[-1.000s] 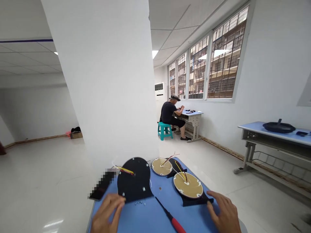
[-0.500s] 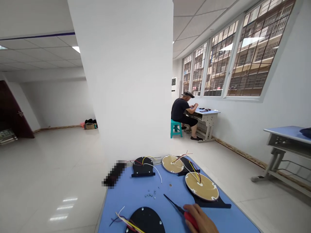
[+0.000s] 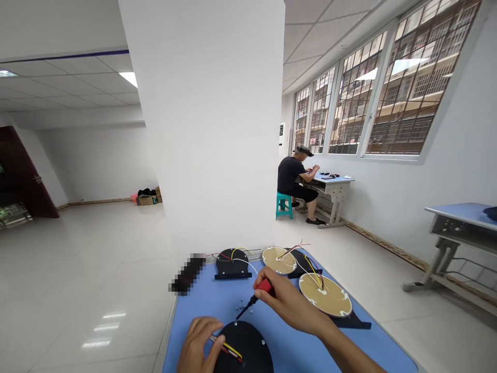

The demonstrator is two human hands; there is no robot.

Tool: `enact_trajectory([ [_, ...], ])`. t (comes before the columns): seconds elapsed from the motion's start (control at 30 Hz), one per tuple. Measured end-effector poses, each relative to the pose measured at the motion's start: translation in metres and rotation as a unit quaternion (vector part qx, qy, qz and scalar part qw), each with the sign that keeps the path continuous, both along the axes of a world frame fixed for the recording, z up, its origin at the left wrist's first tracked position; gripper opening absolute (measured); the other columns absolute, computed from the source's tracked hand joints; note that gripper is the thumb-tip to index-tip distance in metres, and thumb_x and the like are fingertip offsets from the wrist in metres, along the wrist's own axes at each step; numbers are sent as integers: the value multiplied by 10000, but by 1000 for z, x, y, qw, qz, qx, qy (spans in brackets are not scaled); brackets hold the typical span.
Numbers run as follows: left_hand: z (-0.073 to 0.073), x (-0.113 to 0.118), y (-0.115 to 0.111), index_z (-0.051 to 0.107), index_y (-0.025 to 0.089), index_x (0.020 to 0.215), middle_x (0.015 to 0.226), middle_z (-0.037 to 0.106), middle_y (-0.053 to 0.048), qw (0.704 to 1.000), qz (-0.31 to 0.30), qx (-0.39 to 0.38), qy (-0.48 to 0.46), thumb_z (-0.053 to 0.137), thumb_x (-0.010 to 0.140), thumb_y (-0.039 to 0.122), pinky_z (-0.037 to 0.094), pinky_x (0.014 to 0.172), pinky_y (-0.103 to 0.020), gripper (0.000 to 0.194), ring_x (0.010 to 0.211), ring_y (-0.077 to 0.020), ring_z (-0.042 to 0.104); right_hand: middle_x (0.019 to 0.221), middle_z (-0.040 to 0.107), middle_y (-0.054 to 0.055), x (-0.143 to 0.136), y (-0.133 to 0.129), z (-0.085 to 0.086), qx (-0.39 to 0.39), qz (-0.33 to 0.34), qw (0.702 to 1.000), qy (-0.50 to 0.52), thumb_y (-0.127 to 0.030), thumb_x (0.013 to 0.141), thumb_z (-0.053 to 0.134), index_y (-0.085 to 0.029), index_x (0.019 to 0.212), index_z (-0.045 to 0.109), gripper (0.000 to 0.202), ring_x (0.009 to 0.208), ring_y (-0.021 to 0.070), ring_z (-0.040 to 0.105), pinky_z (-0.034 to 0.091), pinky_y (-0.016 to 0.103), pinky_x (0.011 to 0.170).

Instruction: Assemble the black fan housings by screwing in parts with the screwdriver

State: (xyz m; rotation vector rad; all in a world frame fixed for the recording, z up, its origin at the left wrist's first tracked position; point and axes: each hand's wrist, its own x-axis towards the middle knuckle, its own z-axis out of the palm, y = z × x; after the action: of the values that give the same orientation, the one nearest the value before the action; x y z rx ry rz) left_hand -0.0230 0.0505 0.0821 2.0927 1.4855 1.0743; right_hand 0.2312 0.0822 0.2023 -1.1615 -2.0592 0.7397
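My right hand (image 3: 285,300) grips the red handle of a screwdriver (image 3: 252,300), whose dark shaft slants down to the left. Its tip is close to a screw (image 3: 235,324) at the far rim of the nearest black round plate (image 3: 248,342); I cannot tell if they touch. At that plate's left side, my left hand (image 3: 198,344) is closed around a bundle of yellow, red and white wires (image 3: 232,352) that comes out of the plate's middle. Several small loose screws (image 3: 241,306) lie on the blue table just beyond the tip.
Another black round plate (image 3: 232,263) with wires stands at the back of the blue table (image 3: 202,300). Tan discs (image 3: 325,295) with wires lie at the right, over black plates. A pixelated dark object (image 3: 189,274) is at the back left. Beyond, a person (image 3: 293,173) sits at another table.
My right hand has lifted the screwdriver and carried it left to the near plate. My left hand has come into view and closed on the wires. The view has shifted slightly.
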Motion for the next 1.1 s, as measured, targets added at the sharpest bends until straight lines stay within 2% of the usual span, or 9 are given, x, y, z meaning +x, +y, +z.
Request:
enact_trajectory([
  [0.1, 8, 11, 26, 713, 224, 1055, 1082, 708, -89, 997, -18, -68, 14, 513, 841, 298, 490, 993, -420, 302, 1096, -255, 620, 832, 620, 5, -21, 9, -2, 13, 18, 999, -31, -179, 902, 453, -216, 887, 460, 41, 732, 153, 544, 427, 266, 662],
  [0.2, -4, 21, 37, 706, 214, 1087, 1129, 704, -81, 994, -30, -101, 38, 521, 799, 239, 453, 1040, -410, 343, 1132, -249, 611, 819, 609, 13, -36, 15, -7, 28, 26, 997, -67, -127, 860, 478, -215, 852, 437, 98, 730, 164, 540, 398, 272, 654],
  [0.3, -19, 23, 39, 704, 194, 1089, 1126, 710, -88, 993, -29, -104, 49, 519, 787, 203, 450, 1035, -411, 355, 1117, -254, 620, 822, 596, 16, -46, 20, -10, 40, 32, 994, -99, -108, 842, 486, -215, 838, 430, 121, 737, 170, 541, 376, 271, 646],
  [0.4, -27, 21, 40, 692, 158, 1115, 1135, 705, -109, 993, -28, -103, 54, 518, 777, 176, 441, 1039, -417, 381, 1125, -262, 612, 833, 593, 25, -51, 24, -10, 50, 36, 990, -125, -108, 837, 490, -212, 844, 432, 120, 739, 178, 543, 362, 270, 636],
  [0.6, -29, 22, 40, 685, 118, 1137, 1132, 695, -141, 993, -33, -97, 52, 515, 779, 158, 437, 1032, -431, 398, 1122, -275, 609, 891, 618, 61, -55, 27, -3, 75, 46, 982, -165, -114, 850, 494, -197, 879, 455, 97, 758, 188, 560, 372, 267, 640],
  [0.83, -29, 22, 40, 692, 153, 1124, 1110, 706, -115, 994, -39, -95, 46, 508, 781, 163, 439, 1020, -430, 390, 1110, -268, 608, 925, 668, 83, -57, 27, -1, 102, 30, 967, -233, -139, 871, 529, -177, 927, 487, 79, 794, 192, 622, 393, 255, 641],
  [0.9, -34, 20, 41, 694, 166, 1122, 1110, 706, -106, 994, -40, -91, 40, 514, 785, 177, 439, 1018, -431, 382, 1109, -266, 606, 906, 688, 97, -60, 26, 1, 116, 27, 956, -269, -192, 885, 541, -164, 956, 513, 81, 794, 218, 645, 405, 273, 643],
  [1.03, -44, 15, 45, 690, 202, 1130, 1132, 696, -90, 995, -46, -85, 24, 535, 802, 213, 435, 1022, -428, 364, 1118, -258, 601, 814, 712, 158, -66, 26, 10, 143, 26, 926, -349, -372, 914, 533, -126, 949, 584, 253, 749, 308, 675, 422, 343, 628],
  [1.1, -47, 13, 46, 685, 210, 1140, 1135, 691, -88, 995, -47, -89, 23, 543, 812, 233, 433, 1022, -427, 358, 1121, -257, 598, 809, 719, 156, -66, 28, 15, 156, 55, 912, -376, -368, 914, 524, -129, 949, 608, 255, 746, 309, 681, 426, 344, 623],
])
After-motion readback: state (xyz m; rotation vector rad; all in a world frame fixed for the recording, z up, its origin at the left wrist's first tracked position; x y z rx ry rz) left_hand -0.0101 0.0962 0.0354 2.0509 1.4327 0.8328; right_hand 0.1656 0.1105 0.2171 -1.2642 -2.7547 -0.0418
